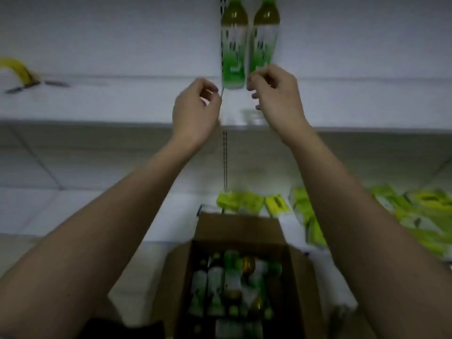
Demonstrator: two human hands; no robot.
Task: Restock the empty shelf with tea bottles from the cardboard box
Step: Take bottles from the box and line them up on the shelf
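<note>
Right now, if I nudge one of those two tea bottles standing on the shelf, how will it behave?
The left tea bottle looks tall and narrow, so it would probably tip rather than slide. It stands right beside the right tea bottle, so it might knock that over. Both appear full, so likely fairly heavy.

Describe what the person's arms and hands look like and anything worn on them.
Both forearms are bare, with no sleeves in view. The left hand and right hand wear no gloves, and no rings, watch or bracelets show. The picture is too blurred to show finer marks.
</note>
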